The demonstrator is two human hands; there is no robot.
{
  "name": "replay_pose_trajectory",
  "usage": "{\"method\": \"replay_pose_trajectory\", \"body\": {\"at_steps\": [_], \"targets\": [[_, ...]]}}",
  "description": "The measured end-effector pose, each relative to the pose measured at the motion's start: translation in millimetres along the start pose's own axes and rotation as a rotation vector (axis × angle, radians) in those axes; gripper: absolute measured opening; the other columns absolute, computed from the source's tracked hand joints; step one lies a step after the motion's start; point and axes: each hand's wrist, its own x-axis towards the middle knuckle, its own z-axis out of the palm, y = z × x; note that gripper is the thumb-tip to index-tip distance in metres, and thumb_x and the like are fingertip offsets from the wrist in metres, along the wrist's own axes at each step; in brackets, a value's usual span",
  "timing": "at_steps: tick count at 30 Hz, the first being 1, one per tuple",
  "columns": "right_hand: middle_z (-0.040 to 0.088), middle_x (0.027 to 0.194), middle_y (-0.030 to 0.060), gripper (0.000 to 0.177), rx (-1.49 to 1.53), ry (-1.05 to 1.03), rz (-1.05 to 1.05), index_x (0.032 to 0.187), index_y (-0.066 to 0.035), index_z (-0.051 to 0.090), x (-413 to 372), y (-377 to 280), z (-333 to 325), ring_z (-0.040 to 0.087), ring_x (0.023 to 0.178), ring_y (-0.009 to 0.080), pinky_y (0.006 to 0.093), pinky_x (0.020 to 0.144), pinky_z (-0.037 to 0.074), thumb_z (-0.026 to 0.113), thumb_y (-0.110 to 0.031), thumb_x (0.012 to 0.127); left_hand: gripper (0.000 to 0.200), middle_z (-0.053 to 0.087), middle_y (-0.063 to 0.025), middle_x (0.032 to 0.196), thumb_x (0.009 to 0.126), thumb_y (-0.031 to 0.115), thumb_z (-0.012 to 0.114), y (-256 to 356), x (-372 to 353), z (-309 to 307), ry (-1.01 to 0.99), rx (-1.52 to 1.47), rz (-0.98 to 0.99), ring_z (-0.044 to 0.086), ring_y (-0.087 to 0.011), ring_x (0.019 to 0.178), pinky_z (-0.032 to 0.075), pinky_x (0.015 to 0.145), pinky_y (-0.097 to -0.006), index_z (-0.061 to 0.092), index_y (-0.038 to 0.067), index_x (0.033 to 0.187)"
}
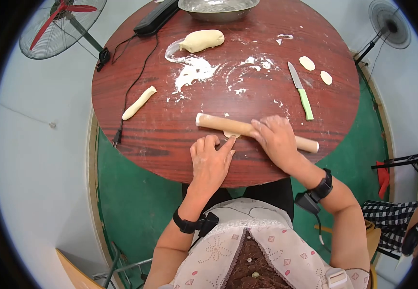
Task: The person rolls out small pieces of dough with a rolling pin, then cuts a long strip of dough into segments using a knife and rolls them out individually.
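My right hand [277, 139] is closed over the right part of a wooden rolling pin [223, 124], which lies aslant near the table's front edge. Under the pin's middle, a small flat dough round [231, 135] shows only its near edge; the pin hides the rest. My left hand [210, 161] is palm down just left of it, its index fingertip touching the dough edge. The thumb and other fingers are apart, with nothing visibly gripped. To the right of the pin lies a knife [305, 103] with a green handle, blade pointing away.
On the round table [170, 139] are a dough log [203, 40], a thin dough strip [139, 102], scattered flour [194, 71] and two flat dough rounds [307, 63]. A metal basin [218, 14] and a black power strip [157, 17] with its cord sit at the back.
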Motion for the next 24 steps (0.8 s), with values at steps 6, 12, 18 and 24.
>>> {"method": "replay_pose_trajectory", "body": {"at_steps": [6,12,18,24], "targets": [[0.059,0.09,0.0118,0.029,0.069,-0.151,0.066,0.108,-0.005,0.064,21,24,5,0.057,0.086,0.0302,0.0423,0.076,0.046,0.065,-0.023,0.085,0.033,0.055,-0.0119,0.114,0.082,0.016,0.068,-7,3,-2,-0.02,-0.063,0.074,0.049,-0.029,0.104,0.037,0.09,-0.0431,0.066,0.013,0.115],[0.059,0.096,0.0137,0.048,0.098,-0.227,0.068,0.126,-0.006,0.055,16,15,-7,0.058,0.089,0.0316,0.0426,0.079,0.047,0.068,-0.023,0.083,0.033,0.055,-0.0133,0.119,0.081,0.012,0.069,-23,12,-5,-0.046,-0.074,0.118,0.05,-0.031,0.106,0.04,0.09,-0.0426,0.065,0.011,0.114],[0.058,0.094,0.0134,0.044,0.168,-0.251,-0.022,0.123,-0.006,0.059,16,0,-12,0.057,0.087,0.0307,0.0416,0.078,0.047,0.068,-0.021,0.083,0.04,0.055,-0.0141,0.114,0.079,0.01,0.068,10,-2,8,0.068,-0.113,0.057,0.051,-0.0324,0.103,0.041,0.085,-0.043,0.059,-0.001,0.116],[0.057,0.096,0.0092,0.036,-0.035,-0.181,-0.098,0.119,-0.01,0.063,28,5,7,0.054,0.091,0.0262,0.0388,0.079,0.043,0.06,-0.029,0.089,0.046,0.054,-0.0144,0.117,0.08,0.017,0.069,14,-7,9,0.009,-0.043,0.032,0.049,-0.0317,0.107,0.038,0.089,-0.0437,0.058,-0.002,0.121]]}}
